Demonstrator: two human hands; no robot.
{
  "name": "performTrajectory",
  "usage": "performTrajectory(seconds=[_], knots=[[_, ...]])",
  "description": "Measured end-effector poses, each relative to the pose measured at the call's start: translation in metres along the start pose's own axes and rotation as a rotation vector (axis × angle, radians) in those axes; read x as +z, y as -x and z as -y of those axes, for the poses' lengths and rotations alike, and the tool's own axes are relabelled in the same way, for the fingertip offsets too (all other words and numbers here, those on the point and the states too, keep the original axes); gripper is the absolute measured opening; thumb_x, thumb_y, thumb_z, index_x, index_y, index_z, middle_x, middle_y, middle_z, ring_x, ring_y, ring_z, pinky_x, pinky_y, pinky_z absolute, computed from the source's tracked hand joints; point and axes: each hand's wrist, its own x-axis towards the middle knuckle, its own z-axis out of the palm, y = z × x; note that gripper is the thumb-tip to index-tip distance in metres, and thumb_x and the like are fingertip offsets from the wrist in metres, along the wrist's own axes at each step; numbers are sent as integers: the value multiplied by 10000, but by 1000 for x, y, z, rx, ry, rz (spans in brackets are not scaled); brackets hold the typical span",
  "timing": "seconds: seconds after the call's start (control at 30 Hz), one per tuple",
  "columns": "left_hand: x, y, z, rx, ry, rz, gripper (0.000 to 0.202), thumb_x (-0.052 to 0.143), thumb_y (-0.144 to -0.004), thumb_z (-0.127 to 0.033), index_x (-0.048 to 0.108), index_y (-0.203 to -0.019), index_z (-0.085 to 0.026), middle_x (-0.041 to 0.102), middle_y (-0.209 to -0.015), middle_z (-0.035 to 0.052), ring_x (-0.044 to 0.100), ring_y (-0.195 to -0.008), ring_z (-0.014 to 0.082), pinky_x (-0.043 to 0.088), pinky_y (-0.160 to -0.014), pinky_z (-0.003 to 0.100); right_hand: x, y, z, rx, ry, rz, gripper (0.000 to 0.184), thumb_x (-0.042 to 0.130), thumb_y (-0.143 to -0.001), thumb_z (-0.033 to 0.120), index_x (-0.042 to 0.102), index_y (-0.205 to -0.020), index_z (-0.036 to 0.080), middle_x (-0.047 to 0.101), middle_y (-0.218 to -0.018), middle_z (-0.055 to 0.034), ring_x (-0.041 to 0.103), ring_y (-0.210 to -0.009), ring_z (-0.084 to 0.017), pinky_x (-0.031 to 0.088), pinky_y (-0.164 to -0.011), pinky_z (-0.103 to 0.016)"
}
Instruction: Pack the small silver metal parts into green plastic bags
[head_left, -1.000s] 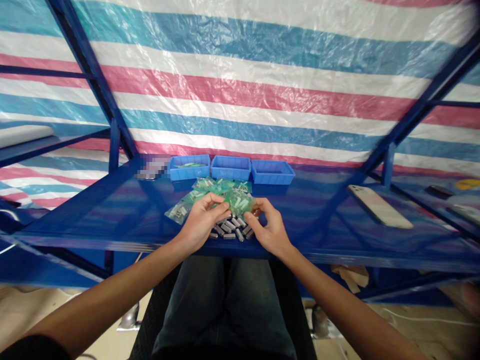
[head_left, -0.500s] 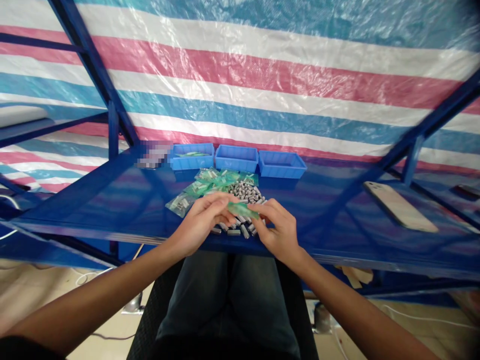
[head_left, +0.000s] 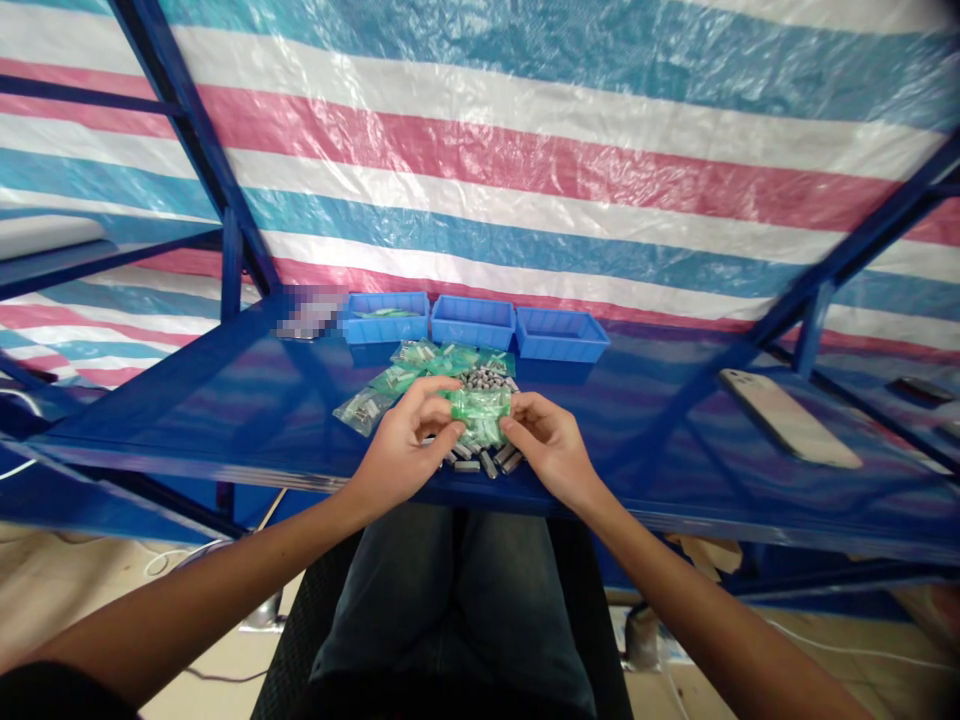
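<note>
Between my two hands is a small clear plastic bag with a green edge, held up over a pile of short metal pieces. My left hand pinches its left side between thumb and fingers. On the opposite side, my right hand grips it the same way. The bag hides part of the pile, and I cannot make out clearly what is inside it. Filled green and clear bags lie just behind and left of my left hand, some with metal pieces showing.
Three blue bins stand in a row at the back: a left bin with green bags in it, a middle bin and a right bin. A phone lies on the right of the blue table. Blue frame bars rise on both sides.
The bag has turned from nearly edge-on to facing me, so its broad side shows. Both hands have shifted their hold, with thumbs now on its near face.
</note>
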Motion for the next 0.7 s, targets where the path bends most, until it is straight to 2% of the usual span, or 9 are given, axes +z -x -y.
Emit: performTrajectory(seconds=[0.1,0.2,0.27,0.37,0.47,0.53,0.6,0.7], knots=[[-1,-2,2,-22,-42,-15,362,607,-759,-283,507,-1105,-241,568,-707,-32,545,-585,107,456,-532,200,0,2,-1,-27,64,-40,199,614,-773,340,506,-697,191,476,-592,40,453,-530,-89,405,-510,-227],[-4,-4,3,51,-203,-60,201,592,-769,-311,621,-942,-214,584,-806,9,540,-646,119,470,-572,220,-1,3,-2,-54,83,-107,198,627,-763,325,507,-679,193,447,-545,57,419,-484,-80,373,-477,-216],[-5,-5,2,82,-271,-76,168,584,-771,-313,658,-881,-209,581,-795,17,527,-651,125,471,-582,230,0,5,-2,-74,88,-134,167,627,-761,315,534,-692,194,471,-534,53,434,-476,-87,381,-477,-222],[-4,-2,-1,-1,-174,-22,222,560,-771,-289,662,-956,-221,616,-773,19,545,-630,138,468,-543,238,-1,8,-2,-126,134,-148,95,630,-752,279,592,-751,192,574,-607,11,531,-550,-123,445,-553,-260],[-3,2,-2,-101,-36,39,347,541,-737,-227,643,-1068,-251,668,-886,22,584,-651,158,468,-511,245,-4,12,2,-170,185,-141,99,582,-774,248,640,-835,197,631,-692,-13,581,-609,-143,468,-583,-276],[-3,4,-2,-104,24,40,392,532,-735,-215,631,-1111,-263,675,-970,19,607,-721,177,473,-521,247,-6,14,6,-175,187,-108,144,538,-793,241,655,-868,202,638,-702,-11,582,-602,-140,460,-551,-264],[-2,5,-2,-67,54,21,350,536,-764,-250,643,-1097,-251,668,-1032,23,616,-807,192,482,-554,245,-7,16,10,-165,167,-76,151,526,-804,251,653,-871,205,632,-693,-7,572,-580,-132,450,-519,-254],[0,5,-3,-36,49,-5,287,573,-780,-305,654,-1043,-224,676,-939,35,613,-768,174,483,-569,238,-4,16,10,-146,110,-70,116,570,-796,269,613,-884,207,626,-728,-12,583,-616,-134,465,-538,-253]])
